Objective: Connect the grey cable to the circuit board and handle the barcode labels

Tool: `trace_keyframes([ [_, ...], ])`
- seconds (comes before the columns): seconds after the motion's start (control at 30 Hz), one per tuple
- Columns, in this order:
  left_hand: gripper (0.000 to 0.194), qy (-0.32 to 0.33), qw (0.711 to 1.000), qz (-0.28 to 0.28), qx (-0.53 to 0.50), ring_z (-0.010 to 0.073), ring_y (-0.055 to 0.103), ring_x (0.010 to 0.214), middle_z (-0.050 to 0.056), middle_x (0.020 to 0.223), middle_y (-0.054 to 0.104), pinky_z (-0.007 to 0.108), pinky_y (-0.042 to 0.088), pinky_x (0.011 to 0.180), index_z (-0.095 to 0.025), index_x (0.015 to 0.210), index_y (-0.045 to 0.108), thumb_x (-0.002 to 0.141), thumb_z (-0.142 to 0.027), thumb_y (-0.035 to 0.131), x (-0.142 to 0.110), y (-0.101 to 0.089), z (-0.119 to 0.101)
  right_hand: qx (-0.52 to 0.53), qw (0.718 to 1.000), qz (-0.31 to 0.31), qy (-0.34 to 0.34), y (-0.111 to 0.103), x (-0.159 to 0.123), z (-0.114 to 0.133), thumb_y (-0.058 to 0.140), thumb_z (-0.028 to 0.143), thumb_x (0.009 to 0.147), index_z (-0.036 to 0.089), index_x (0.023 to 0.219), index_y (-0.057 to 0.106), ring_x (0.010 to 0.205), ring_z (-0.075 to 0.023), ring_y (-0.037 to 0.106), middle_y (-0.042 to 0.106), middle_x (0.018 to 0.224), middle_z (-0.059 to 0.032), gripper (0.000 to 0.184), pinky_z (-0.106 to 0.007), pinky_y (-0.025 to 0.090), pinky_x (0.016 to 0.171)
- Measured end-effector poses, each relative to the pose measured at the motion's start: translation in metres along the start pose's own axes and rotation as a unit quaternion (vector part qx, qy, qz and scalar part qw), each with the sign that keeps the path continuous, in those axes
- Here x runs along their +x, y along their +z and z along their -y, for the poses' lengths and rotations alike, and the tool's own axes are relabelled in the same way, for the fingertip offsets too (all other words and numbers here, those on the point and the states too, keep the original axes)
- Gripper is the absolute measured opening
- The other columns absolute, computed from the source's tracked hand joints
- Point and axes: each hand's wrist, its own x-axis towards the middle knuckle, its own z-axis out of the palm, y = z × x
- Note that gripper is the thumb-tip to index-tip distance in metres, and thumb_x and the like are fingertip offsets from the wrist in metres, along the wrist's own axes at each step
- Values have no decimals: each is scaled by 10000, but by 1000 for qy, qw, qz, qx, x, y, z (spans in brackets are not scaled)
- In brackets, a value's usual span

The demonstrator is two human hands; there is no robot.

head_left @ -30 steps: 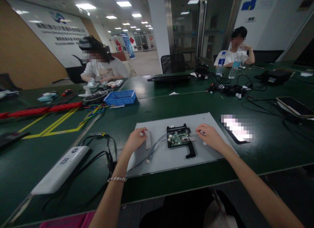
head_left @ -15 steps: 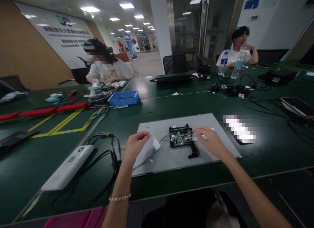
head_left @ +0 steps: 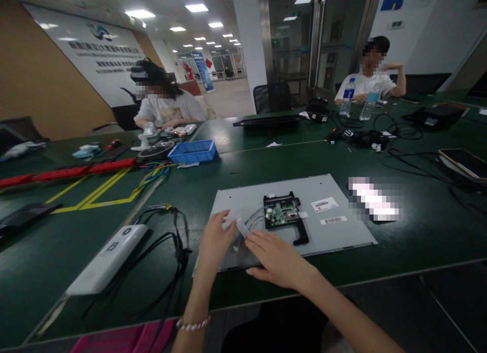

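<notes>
1. A flat grey panel (head_left: 323,184) is laid on the dark green table (head_left: 262,165), in front of the person, and both hands are held at its near left part.
2. The left hand (head_left: 216,241) is held over the panel's left side, with its thumb and fingers spread apart. Its wrist is ringed by a beaded bracelet (head_left: 193,324).
3. The right hand (head_left: 279,259) is stretched across the panel's near edge. Its long fingers are kept side by side, and its thumb is held away from them.
4. A small pale strip (head_left: 242,227) is seen between the two hands. Its lower end is met by the right fingertips. Its upper end is placed by the left thumb; whether the two are touching cannot be told, as the spot is small and dim.
5. A green circuit board (head_left: 281,217) is set in a black frame (head_left: 300,236) near the panel's middle. Grey wires (head_left: 255,218) are led from the board's left side toward the hands.
6. To the right of the board, a white label (head_left: 324,204) and a barcode label (head_left: 334,220) are stuck on the panel.
7. A phone (head_left: 373,200) is laid just beside the panel's right edge.
8. To the left, a white box (head_left: 110,259) marked "B" is placed near black cables (head_left: 178,264). Farther back, a blue basket (head_left: 194,152) is seen.
</notes>
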Motion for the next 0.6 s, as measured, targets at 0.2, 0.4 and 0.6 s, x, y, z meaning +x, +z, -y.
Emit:
trace_keyframes([
  [0.2, 255, 91, 992, -5, 89, 226, 561, 1049, 89, 1091, 615, 374, 411, 957, -174, 1032, 583, 850, -198, 407, -32, 2, -22, -6, 1000, 7, 7, 12, 3, 1, 533, 441, 845, 80, 1311, 413, 1283, -250, 372, 466, 1348, -163, 601, -396, 297, 1077],
  [0.4, 316, 59, 991, 42, 116, 221, 561, 1098, 122, 1199, 586, 365, 421, 954, -155, 1169, 491, 877, -179, 372, -42, 24, -13, -2, 1000, 9, 15, 16, -1, 1, 523, 468, 843, 90, 1326, 399, 1279, -251, 380, 456, 1359, -163, 626, -396, 282, 1082],
  [0.6, 324, 49, 984, 46, 165, 231, 571, 1085, 147, 1221, 573, 365, 415, 943, -127, 1202, 455, 895, -198, 377, -40, 26, -14, 7, 1000, 1, 26, 15, -3, 4, 521, 471, 842, 85, 1301, 424, 1292, -246, 366, 444, 1371, -160, 608, -383, 266, 1094],
])
